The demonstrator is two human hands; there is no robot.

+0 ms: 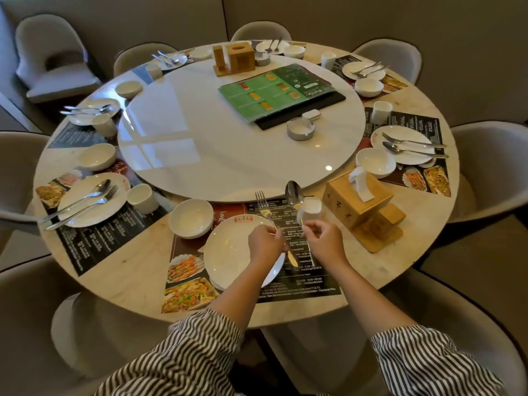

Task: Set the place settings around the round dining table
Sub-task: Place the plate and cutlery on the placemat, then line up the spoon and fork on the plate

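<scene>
Cutlery held over the near place setting

Fork (264, 208) stands tines-up from the left hand (265, 241), whose fingers curl round its handle above the right edge of a bare white plate (228, 252). The right hand (323, 241) pinches the handle of a spoon (294, 194), its bowl raised away from the person. Just beyond the right hand, partly hidden by the spoon, stands a small white cup (313, 208); whether it holds anything cannot be told. Beyond and to the left of the left hand sits an empty white bowl (191, 218). All rest on a printed placemat (300, 281) on the round table (128, 267). To the right of the right hand a wooden tissue box (357, 201) has a white tissue sticking out of its top. Other settings round the rim each show a plate with fork and spoon laid across it, with a bowl and cup nearby. Further ahead, the white turntable (214, 138) carries a green menu (274, 92) and a metal ashtray (300, 130).
</scene>
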